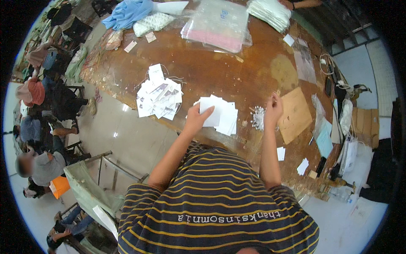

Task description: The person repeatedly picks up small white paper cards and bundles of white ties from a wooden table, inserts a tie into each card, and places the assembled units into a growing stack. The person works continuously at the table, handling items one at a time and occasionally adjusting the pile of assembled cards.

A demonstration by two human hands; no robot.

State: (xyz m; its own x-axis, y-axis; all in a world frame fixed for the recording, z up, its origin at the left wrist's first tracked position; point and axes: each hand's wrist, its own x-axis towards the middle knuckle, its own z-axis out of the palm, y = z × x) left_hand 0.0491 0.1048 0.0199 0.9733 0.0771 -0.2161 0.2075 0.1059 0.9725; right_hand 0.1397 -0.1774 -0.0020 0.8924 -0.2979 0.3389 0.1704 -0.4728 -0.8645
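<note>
My left hand [198, 117] rests on a small stack of white paper cards [222, 114] at the near edge of the brown wooden table [220, 67], thumb over the top card. My right hand [273, 106] is raised just right of a little bunch of white strings [257, 118], fingertips pinched together on what looks like a thin string; it is too small to be sure. A larger heap of white tags with strings [160, 98] lies to the left of my left hand.
A brown cardboard sheet [294, 114] lies right of my right hand. Clear plastic bags [218, 25], stacked white packets [270, 13] and blue cloth [127, 12] sit at the far side. People sit on the floor at left [42, 161]. A chair [93, 186] stands near.
</note>
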